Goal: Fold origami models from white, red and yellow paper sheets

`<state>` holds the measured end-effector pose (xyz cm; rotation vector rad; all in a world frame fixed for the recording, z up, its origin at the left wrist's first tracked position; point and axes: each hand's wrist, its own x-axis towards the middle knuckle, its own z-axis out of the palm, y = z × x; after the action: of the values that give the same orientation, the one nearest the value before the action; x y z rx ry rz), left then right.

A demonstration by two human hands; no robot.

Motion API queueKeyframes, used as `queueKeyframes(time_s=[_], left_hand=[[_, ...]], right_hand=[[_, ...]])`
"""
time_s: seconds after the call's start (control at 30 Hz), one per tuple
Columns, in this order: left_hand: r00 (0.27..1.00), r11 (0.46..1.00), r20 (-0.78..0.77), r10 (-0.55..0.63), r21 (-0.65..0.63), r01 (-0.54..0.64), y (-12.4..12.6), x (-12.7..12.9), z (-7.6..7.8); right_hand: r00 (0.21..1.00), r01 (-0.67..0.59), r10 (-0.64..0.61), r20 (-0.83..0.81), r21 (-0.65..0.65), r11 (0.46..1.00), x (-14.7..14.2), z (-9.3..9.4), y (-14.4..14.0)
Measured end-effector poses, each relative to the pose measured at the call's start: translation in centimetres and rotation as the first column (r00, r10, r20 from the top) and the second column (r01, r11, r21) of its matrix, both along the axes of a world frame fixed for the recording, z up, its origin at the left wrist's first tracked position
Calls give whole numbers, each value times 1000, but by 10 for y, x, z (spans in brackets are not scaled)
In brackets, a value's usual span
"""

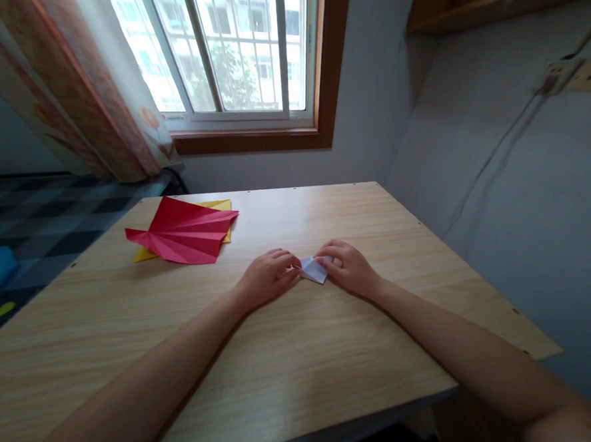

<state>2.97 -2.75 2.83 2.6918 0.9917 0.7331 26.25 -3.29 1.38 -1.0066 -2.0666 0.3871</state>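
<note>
A small folded piece of white paper (pixel 314 269) lies flat on the pale wood-grain counter (pixel 317 356), a little right of its middle, pinned between both hands. The left hand (pixel 268 277) curls loosely with its fingertips pressed on the paper's left point, while the right hand (pixel 349 267) bends over the right side, fingers closed down on the top fold; neither lifts it, and the hard surface seems to serve as backing for a crease. Both forearms lie low across the near half of the counter, steadying the wrists. To the far left, well apart, a red pleated paper sheet (pixel 184 233) rests on a yellow paper sheet (pixel 219 206), out of the hands' way. The counter's right edge runs close along the grey wall (pixel 527 195). Bare wood lies open near and left of the hands.
</note>
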Motion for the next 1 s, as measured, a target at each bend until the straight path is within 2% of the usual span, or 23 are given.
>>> queueKeyframes(time_s=[0.2,0.27,0.37,0.6,0.83,1.0], left_hand=[[1000,999,23,-3,34,2,0,0,-3],[1000,999,26,-2,50,1,0,0,-4],[1000,998,24,-4,59,2,1,-1,-5],[999,997,16,52,55,-52,2,-1,-6],[996,997,-41,75,35,-74,4,-1,-8],[996,996,-45,83,47,-81,3,-1,-7]], right_hand=[[985,51,-44,-169,36,998,9,6,2],[991,13,-5,-135,55,998,14,10,2],[999,-46,46,7,33,998,18,14,0],[981,62,-43,189,-97,993,16,14,-4],[982,-67,81,172,-85,994,22,11,1],[983,-81,88,159,-49,995,24,9,2]])
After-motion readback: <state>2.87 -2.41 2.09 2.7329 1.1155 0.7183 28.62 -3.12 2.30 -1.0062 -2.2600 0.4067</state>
